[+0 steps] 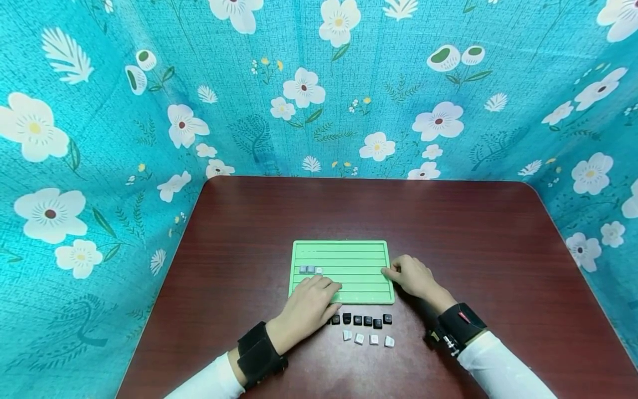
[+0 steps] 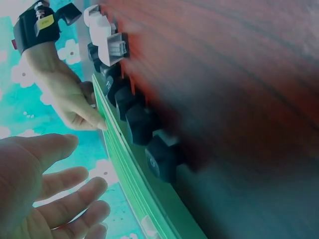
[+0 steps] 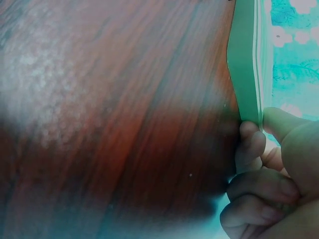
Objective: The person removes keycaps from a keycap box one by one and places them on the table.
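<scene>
A green ridged board [image 1: 356, 263] lies on the table. My right hand [image 1: 412, 277] pinches its right edge between thumb and curled fingers, the thumb on the upper face in the right wrist view. My left hand [image 1: 310, 306] is over the board's lower left corner. In the left wrist view its fingers [image 2: 75, 199] are spread and loosely bent, holding nothing. Two grey keycaps [image 1: 307, 270] and a whitish keycap [image 1: 319, 271] sit side by side on the board's left part, just beyond the left fingertips.
Several black keycaps [image 1: 368, 321] form a row in front of the board, partly hidden by the left hand. Several white keycaps [image 1: 374, 339] lie in a row nearer me. The brown table [image 1: 239, 221] meets a blue flowered cloth [image 1: 279, 138] at its far edge and sides.
</scene>
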`<action>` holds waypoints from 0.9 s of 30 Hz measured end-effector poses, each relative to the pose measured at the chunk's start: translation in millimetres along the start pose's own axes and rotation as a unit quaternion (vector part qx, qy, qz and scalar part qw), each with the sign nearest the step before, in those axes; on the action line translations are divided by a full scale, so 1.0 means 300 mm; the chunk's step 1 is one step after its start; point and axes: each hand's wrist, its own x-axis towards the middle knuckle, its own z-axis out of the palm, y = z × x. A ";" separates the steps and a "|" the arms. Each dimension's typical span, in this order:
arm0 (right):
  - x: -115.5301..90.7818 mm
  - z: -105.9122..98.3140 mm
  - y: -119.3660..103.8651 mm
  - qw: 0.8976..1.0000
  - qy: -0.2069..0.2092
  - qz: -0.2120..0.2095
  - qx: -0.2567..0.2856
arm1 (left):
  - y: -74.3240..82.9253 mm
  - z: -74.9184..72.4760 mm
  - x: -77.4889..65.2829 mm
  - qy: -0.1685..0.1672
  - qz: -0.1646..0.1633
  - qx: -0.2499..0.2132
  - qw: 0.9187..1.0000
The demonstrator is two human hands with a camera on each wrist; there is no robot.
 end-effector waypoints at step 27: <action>0.002 0.000 -0.001 1.000 -0.003 0.017 -0.010 | -0.089 -0.012 0.037 -0.017 -0.068 0.018 0.997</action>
